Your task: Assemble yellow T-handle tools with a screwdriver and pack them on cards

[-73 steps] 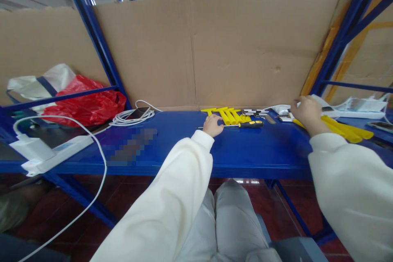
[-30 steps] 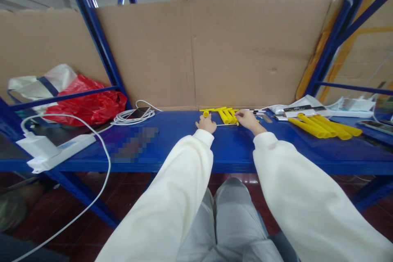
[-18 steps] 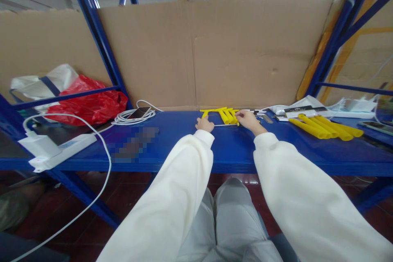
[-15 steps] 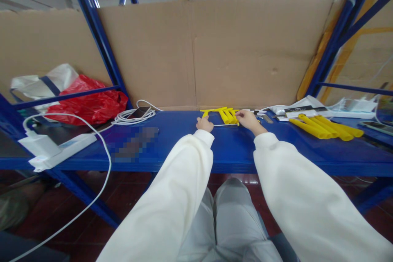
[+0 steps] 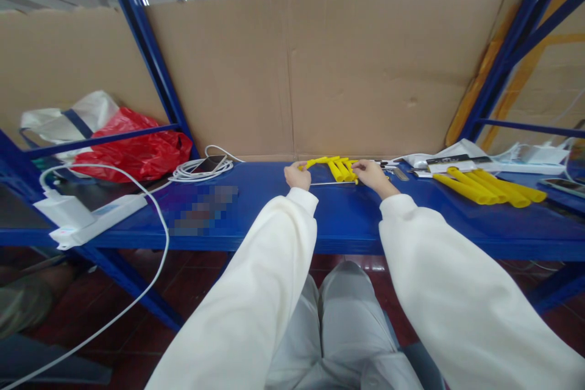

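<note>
Several yellow tube-like pieces [image 5: 337, 169] lie together near the back of the blue table, between my hands. My left hand [image 5: 298, 177] is closed on the left end of a yellow piece, its fingertips pressed together there. On the other side, my right hand [image 5: 371, 177] has its fingers pinched at the right end of the yellow pieces; what exactly sits between them is too small to make out. A thin pale rod [image 5: 331, 183] lies just in front of the pieces, running between the two hands.
More yellow tubes [image 5: 487, 187] lie at the right, beside white packets [image 5: 457, 158]. To the left are a coiled white cable [image 5: 196, 172], a phone [image 5: 214, 163], a power strip [image 5: 105, 219] and a red plastic bag [image 5: 137, 145]. A cardboard sheet [image 5: 365, 73] stands behind the table [image 5: 269, 213].
My left hand has moved slightly left and back, and now grips the end of the yellow piece. My right hand stays nearly in place. The view has shifted a little.
</note>
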`<state>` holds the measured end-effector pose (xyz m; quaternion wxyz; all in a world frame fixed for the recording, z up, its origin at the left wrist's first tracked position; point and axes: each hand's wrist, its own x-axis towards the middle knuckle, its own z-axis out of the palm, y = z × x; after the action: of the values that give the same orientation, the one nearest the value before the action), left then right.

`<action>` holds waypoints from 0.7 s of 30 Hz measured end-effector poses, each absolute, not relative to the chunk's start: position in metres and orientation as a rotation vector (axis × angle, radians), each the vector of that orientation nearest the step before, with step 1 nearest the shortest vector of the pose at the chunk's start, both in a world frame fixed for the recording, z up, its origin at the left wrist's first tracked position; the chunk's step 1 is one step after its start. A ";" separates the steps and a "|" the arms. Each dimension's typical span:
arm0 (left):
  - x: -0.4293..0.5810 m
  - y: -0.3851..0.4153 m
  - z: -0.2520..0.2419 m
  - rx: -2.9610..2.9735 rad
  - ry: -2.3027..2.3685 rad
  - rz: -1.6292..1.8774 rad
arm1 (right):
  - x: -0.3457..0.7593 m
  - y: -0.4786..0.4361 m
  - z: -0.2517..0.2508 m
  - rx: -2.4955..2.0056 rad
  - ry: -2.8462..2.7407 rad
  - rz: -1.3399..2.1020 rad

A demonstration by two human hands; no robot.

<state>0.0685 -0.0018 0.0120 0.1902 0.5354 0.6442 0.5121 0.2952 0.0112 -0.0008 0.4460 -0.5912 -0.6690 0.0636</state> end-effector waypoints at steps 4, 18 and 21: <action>0.068 0.009 0.012 1.495 1.651 1.574 | 0.290 0.011 0.002 -1.446 -1.498 0.321; 0.091 0.022 -0.007 1.689 0.725 1.507 | 0.285 -0.002 0.022 -0.945 -0.698 0.816; 0.091 0.020 -0.010 1.915 0.790 1.402 | 0.286 -0.003 0.024 -0.954 -0.604 0.761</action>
<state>0.0909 0.0202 -0.0101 0.3146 0.7267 0.2998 0.5320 0.2863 -0.0030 0.0240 0.7769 -0.4411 -0.2793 0.3519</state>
